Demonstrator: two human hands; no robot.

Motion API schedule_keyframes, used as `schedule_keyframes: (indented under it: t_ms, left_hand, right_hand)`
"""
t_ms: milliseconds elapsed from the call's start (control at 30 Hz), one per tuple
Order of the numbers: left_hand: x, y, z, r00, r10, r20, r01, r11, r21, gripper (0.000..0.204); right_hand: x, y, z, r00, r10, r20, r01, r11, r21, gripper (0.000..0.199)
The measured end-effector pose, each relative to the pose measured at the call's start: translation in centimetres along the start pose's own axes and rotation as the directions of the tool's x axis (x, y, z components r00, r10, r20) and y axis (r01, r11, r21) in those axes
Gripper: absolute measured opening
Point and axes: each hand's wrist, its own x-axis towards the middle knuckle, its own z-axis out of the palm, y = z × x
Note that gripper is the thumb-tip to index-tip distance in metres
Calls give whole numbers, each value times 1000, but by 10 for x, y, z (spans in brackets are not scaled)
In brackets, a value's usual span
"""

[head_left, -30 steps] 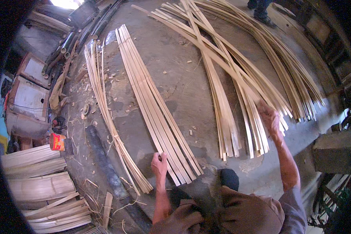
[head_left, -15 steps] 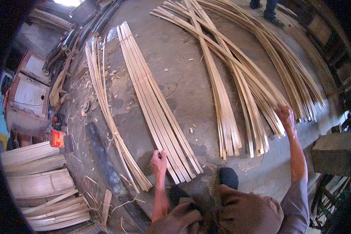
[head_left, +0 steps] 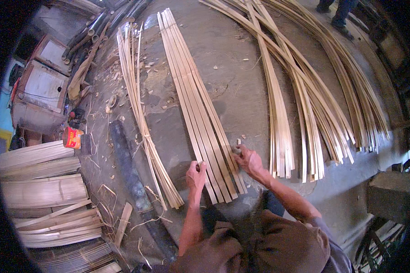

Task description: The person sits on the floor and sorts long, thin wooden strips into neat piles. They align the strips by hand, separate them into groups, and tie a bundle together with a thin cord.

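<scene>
Several long, pale bamboo strips (head_left: 187, 86) lie side by side on the floor in front of me, narrow gaps showing between them at the near end. My left hand (head_left: 196, 177) is closed at their left edge, thumb and fingers pinching the outermost strip. At the opposite edge is my right hand (head_left: 251, 163), its fingers apart and the fingertips beside or touching the rightmost strip. To the left rests a thin bundle of narrower strips (head_left: 146, 134), gathered near its middle and spread at the ends.
Crossing bundles of strips (head_left: 282, 113) and another fanned bundle (head_left: 351, 91) lie to the right. A dark pole (head_left: 132, 173), stacked split bamboo (head_left: 45, 193) and a red tin (head_left: 72, 138) are at left. Another person's legs (head_left: 341, 18) stand far right. Shavings litter the floor.
My right hand has left the crossing bundle at right and come across to the right edge of the middle strips. My left hand stays at their left edge. The view has shifted.
</scene>
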Motion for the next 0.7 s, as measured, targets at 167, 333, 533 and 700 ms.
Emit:
schedule_keyframes:
  t_ms: [167, 333, 533, 700]
  left_hand:
    - [4, -17, 13, 1000, -8, -29, 5, 993, -114, 37]
    - [0, -15, 6, 1000, 9, -16, -10, 1000, -14, 36]
    - [-3, 0, 0, 997, 59, -56, -66, 989, -133, 35]
    - [-14, -5, 9, 930, 258, -262, -258, 966, 37, 43]
  right_hand:
    - [1, -18, 11, 994, 95, -62, -97, 994, -41, 49]
    - [1, -32, 12, 981, 192, 17, -190, 978, -89, 52]
    - [5, -21, 13, 982, 189, -8, -186, 970, 155, 40]
    - [-14, -37, -43, 947, 317, -56, -200, 717, 668, 30]
